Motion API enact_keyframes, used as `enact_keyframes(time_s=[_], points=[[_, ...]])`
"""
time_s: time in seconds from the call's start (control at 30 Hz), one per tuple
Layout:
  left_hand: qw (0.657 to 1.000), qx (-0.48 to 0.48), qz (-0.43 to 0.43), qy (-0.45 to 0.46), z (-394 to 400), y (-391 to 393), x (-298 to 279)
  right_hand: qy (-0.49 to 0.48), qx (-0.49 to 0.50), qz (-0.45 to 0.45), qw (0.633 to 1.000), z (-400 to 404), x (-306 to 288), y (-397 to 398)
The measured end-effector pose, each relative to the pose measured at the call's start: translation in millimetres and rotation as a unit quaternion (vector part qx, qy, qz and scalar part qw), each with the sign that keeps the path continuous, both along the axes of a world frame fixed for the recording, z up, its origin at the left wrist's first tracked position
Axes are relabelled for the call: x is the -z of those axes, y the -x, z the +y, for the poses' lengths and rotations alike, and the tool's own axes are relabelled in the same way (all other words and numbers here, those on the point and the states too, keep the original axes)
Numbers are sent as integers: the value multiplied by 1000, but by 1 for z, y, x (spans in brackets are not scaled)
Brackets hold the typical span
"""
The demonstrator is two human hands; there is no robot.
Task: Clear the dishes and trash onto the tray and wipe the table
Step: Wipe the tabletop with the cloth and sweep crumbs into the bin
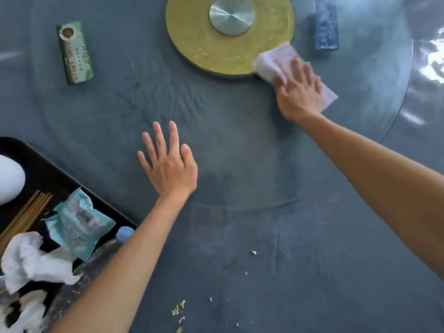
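My right hand (300, 90) presses flat, fingers straight, on a white wiping cloth (271, 61) that lies on the glass turntable (374, 99), against the edge of the gold centre disc (192, 39). My left hand (168, 164) rests flat and spread on the glass nearer to me, holding nothing. The black tray (45, 174) sits at the lower left with a white dish (9, 179), wooden chopsticks (26, 215), a teal wrapper (77, 222), crumpled white tissue (28, 260) and a plastic bottle (120, 236). Crumbs (179, 308) dot the grey tablecloth (288, 272) near me.
A green box (75, 54) lies at the far left of the glass and a blue box (326, 25) at the far right beside the gold disc. A silver hub (231, 15) caps the disc. Glare marks the right edge.
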State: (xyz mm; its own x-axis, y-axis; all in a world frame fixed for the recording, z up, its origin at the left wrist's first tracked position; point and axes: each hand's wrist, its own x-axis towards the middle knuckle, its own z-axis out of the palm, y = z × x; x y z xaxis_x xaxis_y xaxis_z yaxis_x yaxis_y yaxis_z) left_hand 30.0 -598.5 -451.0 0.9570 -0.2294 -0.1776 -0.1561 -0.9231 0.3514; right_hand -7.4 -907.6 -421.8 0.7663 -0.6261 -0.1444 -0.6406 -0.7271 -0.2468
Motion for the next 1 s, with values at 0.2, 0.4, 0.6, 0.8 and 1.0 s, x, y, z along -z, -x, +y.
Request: enact_keyframes(time_s=[0.2, 0.4, 0.6, 0.8, 1.0], points=[[996, 45, -64, -40, 19, -20, 14, 32, -161, -11, 986, 103, 22, 46], [992, 97, -62, -48, 45, -64, 11, 25, -482, -4, 876, 110, 24, 108], [1000, 16, -11, -22, -2, -40, -3, -13, 109, -1, 994, -27, 4, 15], [997, 50, -56, -27, -20, -19, 9, 40, -218, -30, 975, 143, 27, 72], [992, 98, -70, -32, 4, -57, 14, 28, -550, -22, 834, 60, 27, 106]])
